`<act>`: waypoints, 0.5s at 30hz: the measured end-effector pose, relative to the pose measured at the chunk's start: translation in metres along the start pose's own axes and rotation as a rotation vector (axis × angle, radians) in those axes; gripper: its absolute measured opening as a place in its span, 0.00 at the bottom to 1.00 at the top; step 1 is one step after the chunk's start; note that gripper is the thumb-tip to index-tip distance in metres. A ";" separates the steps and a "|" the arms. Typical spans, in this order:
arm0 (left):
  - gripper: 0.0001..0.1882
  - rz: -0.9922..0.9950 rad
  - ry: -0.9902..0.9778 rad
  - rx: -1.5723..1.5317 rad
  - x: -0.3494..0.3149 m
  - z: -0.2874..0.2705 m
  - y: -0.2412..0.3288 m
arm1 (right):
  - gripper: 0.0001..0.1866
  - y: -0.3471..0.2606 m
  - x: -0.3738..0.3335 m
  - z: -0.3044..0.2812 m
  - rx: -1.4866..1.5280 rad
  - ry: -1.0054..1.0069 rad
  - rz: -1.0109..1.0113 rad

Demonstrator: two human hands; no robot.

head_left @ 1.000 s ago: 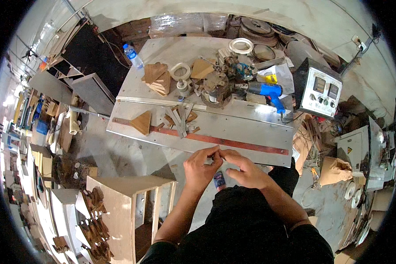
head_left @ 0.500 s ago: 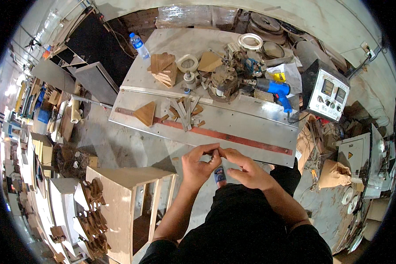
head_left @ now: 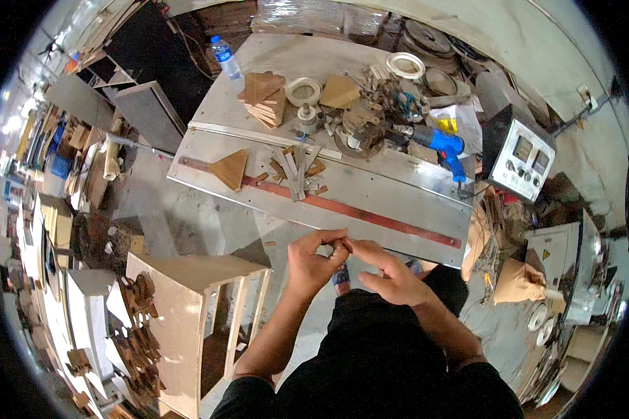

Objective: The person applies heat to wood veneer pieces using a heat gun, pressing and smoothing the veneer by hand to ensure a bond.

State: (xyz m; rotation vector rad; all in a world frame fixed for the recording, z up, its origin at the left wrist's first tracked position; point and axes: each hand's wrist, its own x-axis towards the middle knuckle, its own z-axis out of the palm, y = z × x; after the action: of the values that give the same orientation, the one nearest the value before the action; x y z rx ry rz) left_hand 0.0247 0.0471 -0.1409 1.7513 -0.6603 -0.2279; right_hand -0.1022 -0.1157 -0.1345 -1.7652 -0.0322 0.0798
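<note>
My left hand (head_left: 312, 260) is just in front of the bench's near edge, thumb and fingers curled together in a pinch. Whatever lies between those fingertips is too small or hidden to name. From the right, my right hand (head_left: 393, 274) reaches over with its forefinger stretched to the left fingertips; its thumb stands apart. Beyond my hands, on the metal-topped bench (head_left: 210, 174), lie a triangular wooden piece (head_left: 230, 170) and a loose heap of thin strips (head_left: 297, 171) with small wood offcuts. A red strip (head_left: 356, 214) runs along the bench top.
Stacked wood pieces (head_left: 264, 98), a water bottle (head_left: 225, 57), a blue heat gun (head_left: 440, 143) and a dusty machine part (head_left: 360, 129) occupy the bench's far half. A control box (head_left: 521, 157) stands at the right. A wooden cabinet frame (head_left: 182, 300) is at my left.
The view has shifted slightly, so the bench and cabinet sit a little differently in it. My hands keep nearly the same pose, fingertips still together.
</note>
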 end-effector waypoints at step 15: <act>0.08 -0.272 0.127 -0.208 -0.024 0.032 0.005 | 0.38 0.043 -0.004 -0.022 0.313 -0.207 -0.007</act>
State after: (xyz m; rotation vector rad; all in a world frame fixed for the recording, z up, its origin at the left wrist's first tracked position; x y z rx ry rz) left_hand -0.0117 0.0329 -0.1496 1.6354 -0.2932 -0.3568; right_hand -0.1055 -0.1462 -0.1724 -1.4381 -0.1674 0.2499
